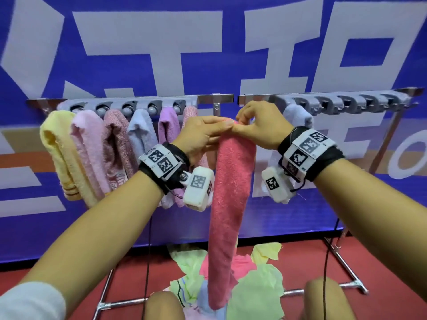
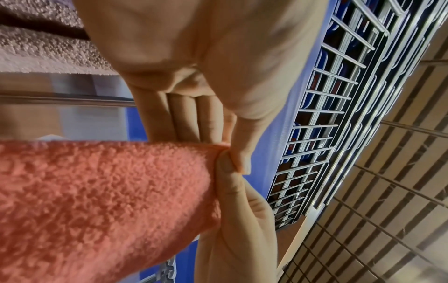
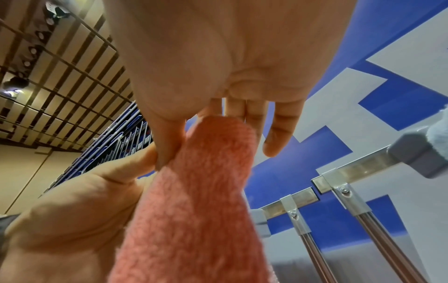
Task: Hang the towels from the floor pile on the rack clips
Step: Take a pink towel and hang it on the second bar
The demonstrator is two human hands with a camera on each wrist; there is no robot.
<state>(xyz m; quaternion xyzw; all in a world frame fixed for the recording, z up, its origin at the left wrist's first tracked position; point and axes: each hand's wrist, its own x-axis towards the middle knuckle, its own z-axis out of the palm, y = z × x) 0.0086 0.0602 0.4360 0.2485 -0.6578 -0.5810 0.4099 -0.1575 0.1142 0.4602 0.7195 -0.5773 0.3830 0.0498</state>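
Coral terry towel (image 1: 231,199) hangs folded in a long soft strip near the rack (image 1: 233,98) middle. Left hand (image 1: 201,137) and right hand (image 1: 261,128) both pinch its top fold. It looks light and limp, so the best hold is this bunched top edge.

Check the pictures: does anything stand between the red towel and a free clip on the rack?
Nothing visible does. Both the left hand and the right hand pinch the red towel at its top, just below the rail. Free clips sit to the right, past the hung blue towel.
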